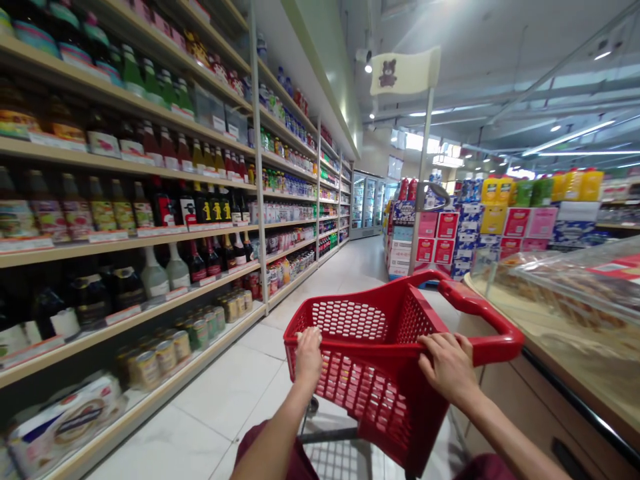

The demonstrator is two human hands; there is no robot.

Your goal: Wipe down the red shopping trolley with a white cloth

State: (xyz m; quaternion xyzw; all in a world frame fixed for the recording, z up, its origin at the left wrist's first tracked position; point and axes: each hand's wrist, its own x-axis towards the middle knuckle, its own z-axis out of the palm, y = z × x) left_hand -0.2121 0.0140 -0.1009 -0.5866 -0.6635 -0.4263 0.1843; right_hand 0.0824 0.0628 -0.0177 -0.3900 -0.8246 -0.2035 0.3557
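In front of me stands a red plastic shopping cart [370, 380], turned sideways with its handle to the right. Its slotted basket shows no goods through the top opening. My left hand [309, 357] is closed over the rim near the basket's left end. Farther right, my right hand [447, 365] grips the same near rim, close to where the handle [493, 320] joins the basket; its fingers curl over the edge. Part of the wheeled frame shows below the basket.
Shelves [130, 233] of bottles and cans line the left side. A glass-topped counter [560, 347] with packaged food stands close on the right. Stacked boxes [435, 240] and juice bottles are ahead, beside a post with a bear flag [405, 72]. A tiled aisle [345, 263] runs forward to glass-door coolers [367, 200].
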